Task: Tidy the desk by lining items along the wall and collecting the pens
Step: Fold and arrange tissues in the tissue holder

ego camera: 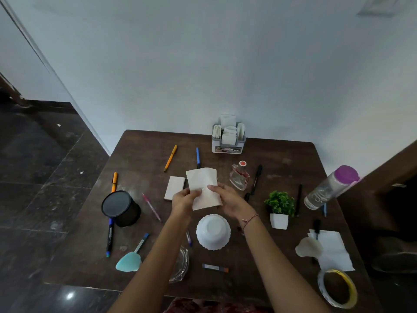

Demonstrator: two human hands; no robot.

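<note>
Bowl (213, 231), white, upside down, is the landmark. Nearest the camera from it: short marker (215, 267) and glass dish (180, 265), w/ tape roll (338, 288) far to its right. Just beyond bowl, left hand (184, 197) and right hand (228, 197) both pinch a white paper sheet (204, 188), one on each side edge, raised off the desk (140, 177). Left of bowl: black cup (120, 207), pink pen (151, 206), orange pen (114, 181). Beyond bowl, twd wall: blue pen (198, 157), perfume bottle (239, 176), organizer (228, 137) already at wall. Risk, imo: forearms sweep low over bowl and pens, so a quick reach could knock bottle over or roll pens off the edge.
</note>
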